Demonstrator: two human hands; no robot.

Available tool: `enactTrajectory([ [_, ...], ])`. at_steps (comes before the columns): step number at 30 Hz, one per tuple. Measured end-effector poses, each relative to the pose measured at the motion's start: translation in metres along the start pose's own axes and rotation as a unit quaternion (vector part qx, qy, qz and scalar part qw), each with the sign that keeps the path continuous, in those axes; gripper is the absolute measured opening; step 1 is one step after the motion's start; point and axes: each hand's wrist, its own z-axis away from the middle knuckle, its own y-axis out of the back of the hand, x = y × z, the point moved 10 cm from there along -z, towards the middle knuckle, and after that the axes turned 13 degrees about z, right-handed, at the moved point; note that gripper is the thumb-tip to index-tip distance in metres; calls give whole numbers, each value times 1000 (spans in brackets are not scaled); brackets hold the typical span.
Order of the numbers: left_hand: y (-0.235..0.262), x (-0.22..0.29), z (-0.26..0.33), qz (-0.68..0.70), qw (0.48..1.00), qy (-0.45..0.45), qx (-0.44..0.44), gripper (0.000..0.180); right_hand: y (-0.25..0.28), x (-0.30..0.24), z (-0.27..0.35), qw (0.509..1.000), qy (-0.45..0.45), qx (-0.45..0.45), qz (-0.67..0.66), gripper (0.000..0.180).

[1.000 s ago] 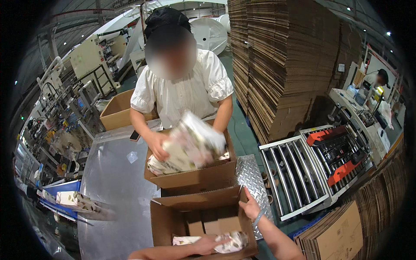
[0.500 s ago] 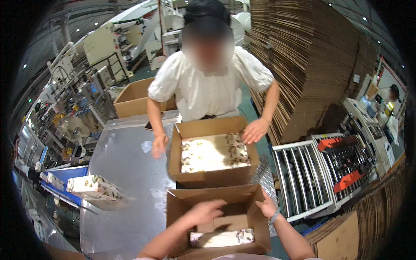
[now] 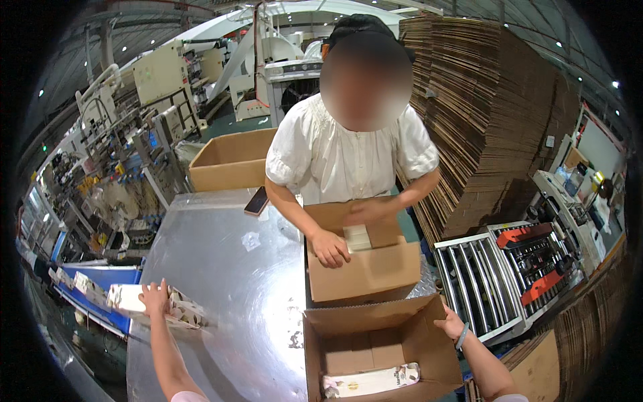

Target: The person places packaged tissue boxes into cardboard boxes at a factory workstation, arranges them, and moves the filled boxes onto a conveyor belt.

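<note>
My left hand [image 3: 155,297] reaches out to the left and grips a long white floral pack [image 3: 185,309] across its top, at the table's left edge. My right hand [image 3: 452,324] holds the right wall of an open cardboard carton [image 3: 372,311] in front of me, thumb at the rim. Inside that carton, along its near side, lies another white floral pack [image 3: 372,382]; bare cardboard shows beside it. Across from me a person in a white top folds flaps on a second carton [image 3: 362,275], and a pale patch of its contents shows between them.
A blue conveyor [image 3: 100,305] carries more packs at the left. On the metal table [image 3: 228,281] lie a phone [image 3: 256,201] and crumpled clear plastic [image 3: 250,241]. A roller conveyor [image 3: 479,281] and tall stacks of flat cardboard [image 3: 489,127] stand right; another open carton [image 3: 231,175] sits behind.
My left hand has left the near carton and moved left onto the pack. The other person has folded flaps over the second carton's packs. My right hand stays at the carton's right wall.
</note>
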Motion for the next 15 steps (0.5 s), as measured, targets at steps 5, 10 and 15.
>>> enactTrajectory([
  [5, 16, 46, 144, 19, 996, -81, -24, 17, 9, 14, -10, 1000, 14, 4, 15, 69],
  [10, 34, 69, 215, 0, 973, -193, -125, 102, 18, 16, -9, 995, 95, 19, -14, 71],
  [15, 10, 105, 200, -27, 984, -147, -92, 96, -13, 13, -15, 994, 104, -24, -4, 77],
])
